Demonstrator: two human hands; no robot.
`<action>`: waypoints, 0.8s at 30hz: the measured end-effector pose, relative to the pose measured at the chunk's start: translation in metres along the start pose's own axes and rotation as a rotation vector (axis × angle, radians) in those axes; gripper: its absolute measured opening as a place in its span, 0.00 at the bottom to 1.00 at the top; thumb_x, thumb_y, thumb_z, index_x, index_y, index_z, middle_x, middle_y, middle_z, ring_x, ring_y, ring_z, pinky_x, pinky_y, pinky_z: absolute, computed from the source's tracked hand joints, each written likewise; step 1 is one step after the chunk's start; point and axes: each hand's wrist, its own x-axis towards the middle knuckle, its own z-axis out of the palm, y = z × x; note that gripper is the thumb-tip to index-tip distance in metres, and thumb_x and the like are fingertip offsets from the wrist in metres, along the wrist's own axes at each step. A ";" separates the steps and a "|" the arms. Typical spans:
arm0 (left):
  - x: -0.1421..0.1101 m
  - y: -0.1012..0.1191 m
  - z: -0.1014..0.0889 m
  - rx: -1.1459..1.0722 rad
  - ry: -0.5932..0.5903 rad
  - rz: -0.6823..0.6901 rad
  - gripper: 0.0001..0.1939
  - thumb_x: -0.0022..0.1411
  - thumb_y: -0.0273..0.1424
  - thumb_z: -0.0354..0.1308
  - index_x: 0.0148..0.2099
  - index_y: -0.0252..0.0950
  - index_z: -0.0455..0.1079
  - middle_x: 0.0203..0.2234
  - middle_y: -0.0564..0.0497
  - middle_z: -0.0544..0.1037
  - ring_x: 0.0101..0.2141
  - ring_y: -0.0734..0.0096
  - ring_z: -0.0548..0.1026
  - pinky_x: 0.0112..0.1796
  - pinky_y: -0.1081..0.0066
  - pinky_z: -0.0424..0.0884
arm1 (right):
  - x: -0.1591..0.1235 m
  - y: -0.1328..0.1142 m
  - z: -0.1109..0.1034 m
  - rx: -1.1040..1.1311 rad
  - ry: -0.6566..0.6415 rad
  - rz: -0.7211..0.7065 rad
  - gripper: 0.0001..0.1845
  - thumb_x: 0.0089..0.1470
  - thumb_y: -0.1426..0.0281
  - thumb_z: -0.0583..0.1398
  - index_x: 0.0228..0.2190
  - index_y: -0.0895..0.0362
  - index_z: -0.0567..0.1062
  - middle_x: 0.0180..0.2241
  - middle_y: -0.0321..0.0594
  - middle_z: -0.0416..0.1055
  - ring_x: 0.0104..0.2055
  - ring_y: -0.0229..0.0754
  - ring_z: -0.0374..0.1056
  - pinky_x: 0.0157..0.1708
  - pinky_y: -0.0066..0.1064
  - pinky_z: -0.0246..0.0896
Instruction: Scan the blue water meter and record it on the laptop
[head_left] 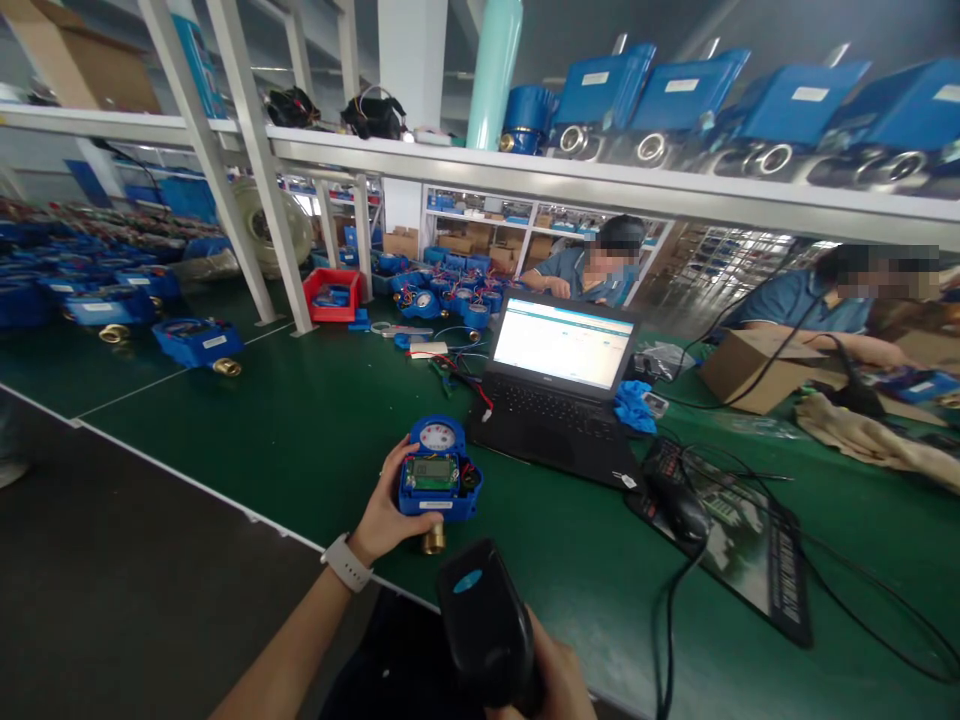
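My left hand (390, 515) grips a blue water meter (437, 470) from its left side, holding it just above the green table. The meter shows a round dial on top, an open electronics bay with a small display, and a brass fitting underneath. My right hand (551, 680) is wrapped around a black handheld scanner (484, 625) at the bottom of the view, its head pointing up toward the meter. A white watch sits on my left wrist.
An open black laptop (559, 390) stands beyond the meter, with a mouse (679, 510) on a dark pad (757, 550) and trailing cables to its right. A red tray (332, 295), more blue meters (196, 343), and a cardboard box (757, 368) lie around. Two people sit across the table.
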 end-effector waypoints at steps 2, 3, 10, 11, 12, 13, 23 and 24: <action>0.000 -0.001 0.000 0.015 0.003 -0.002 0.45 0.43 0.38 0.74 0.61 0.43 0.56 0.65 0.42 0.49 0.64 0.44 0.52 0.64 0.41 0.48 | 0.003 0.002 0.004 0.025 -0.047 -0.003 0.12 0.46 0.62 0.58 0.31 0.57 0.70 0.22 0.32 0.67 0.23 0.38 0.62 0.23 0.26 0.51; 0.000 -0.001 0.000 0.024 0.005 -0.003 0.46 0.43 0.37 0.74 0.61 0.43 0.56 0.66 0.42 0.49 0.64 0.44 0.52 0.64 0.42 0.48 | 0.004 0.003 0.005 0.034 -0.057 -0.005 0.11 0.46 0.63 0.58 0.31 0.57 0.69 0.22 0.32 0.66 0.23 0.37 0.61 0.22 0.26 0.49; 0.000 0.004 0.001 0.009 0.010 -0.029 0.45 0.43 0.39 0.73 0.60 0.39 0.56 0.65 0.39 0.48 0.64 0.42 0.52 0.63 0.44 0.51 | 0.001 -0.004 0.005 0.019 0.003 0.008 0.11 0.51 0.61 0.56 0.28 0.56 0.68 0.22 0.33 0.67 0.24 0.38 0.64 0.23 0.25 0.52; 0.000 0.005 0.001 0.006 0.012 -0.036 0.45 0.43 0.39 0.73 0.60 0.39 0.56 0.65 0.39 0.48 0.64 0.42 0.52 0.63 0.44 0.51 | 0.002 -0.003 0.003 -0.006 0.032 0.012 0.10 0.52 0.61 0.56 0.29 0.56 0.68 0.22 0.33 0.67 0.24 0.39 0.64 0.24 0.25 0.53; -0.001 0.005 0.001 0.004 0.014 -0.043 0.45 0.43 0.39 0.73 0.60 0.39 0.56 0.65 0.39 0.47 0.64 0.42 0.52 0.63 0.45 0.52 | 0.003 0.000 0.000 -0.037 0.072 0.012 0.10 0.52 0.62 0.56 0.31 0.56 0.69 0.23 0.34 0.68 0.25 0.39 0.65 0.24 0.26 0.56; -0.001 0.005 0.001 0.004 0.014 -0.050 0.45 0.43 0.39 0.73 0.60 0.39 0.56 0.65 0.39 0.47 0.64 0.42 0.53 0.63 0.45 0.53 | 0.005 0.003 -0.003 -0.079 0.127 0.007 0.11 0.52 0.63 0.56 0.35 0.56 0.70 0.25 0.35 0.70 0.27 0.41 0.67 0.26 0.26 0.59; 0.000 0.014 0.001 0.041 0.079 -0.177 0.44 0.43 0.42 0.72 0.60 0.45 0.57 0.64 0.48 0.53 0.63 0.49 0.56 0.63 0.47 0.55 | 0.021 0.055 -0.051 -0.681 0.247 0.138 0.27 0.52 0.65 0.60 0.54 0.60 0.68 0.46 0.50 0.69 0.49 0.55 0.66 0.50 0.44 0.66; -0.001 0.017 0.002 0.032 0.090 -0.205 0.44 0.43 0.42 0.72 0.60 0.46 0.57 0.64 0.49 0.53 0.63 0.50 0.56 0.63 0.49 0.56 | 0.027 0.058 -0.065 -0.687 0.264 0.126 0.28 0.54 0.62 0.60 0.55 0.59 0.67 0.47 0.49 0.69 0.50 0.54 0.65 0.50 0.44 0.66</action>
